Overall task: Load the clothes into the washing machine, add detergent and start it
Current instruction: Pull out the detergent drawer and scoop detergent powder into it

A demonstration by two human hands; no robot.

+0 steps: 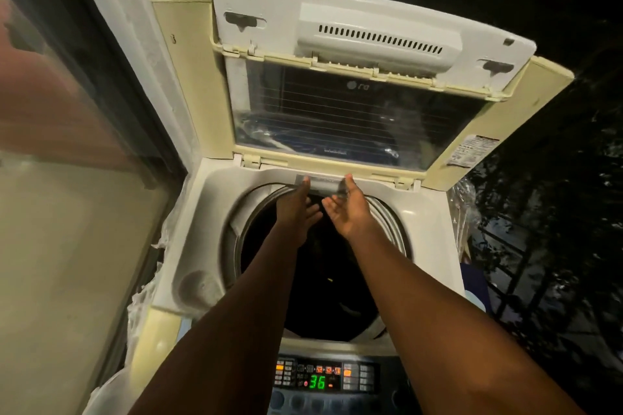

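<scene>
A top-loading washing machine (pixel 188 222) stands below me with its folding lid (pixel 337 104) raised upright at the back. The drum (pixel 323 280) is dark inside; dark clothes seem to lie in it, hard to make out. My left hand (pixel 296 209) and my right hand (pixel 347 209) reach over the drum's far rim, fingers apart, holding nothing. Their fingertips come close to a small grey drawer (pixel 323 183) under the lid hinge. The control panel (pixel 323 377) at the near edge is lit and reads 36 in green.
A white wall and a glass door (pixel 67 145) run along the left of the machine. Plastic wrap (pixel 463 209) hangs at the machine's sides. A dark railing (pixel 526 266) and foliage lie to the right.
</scene>
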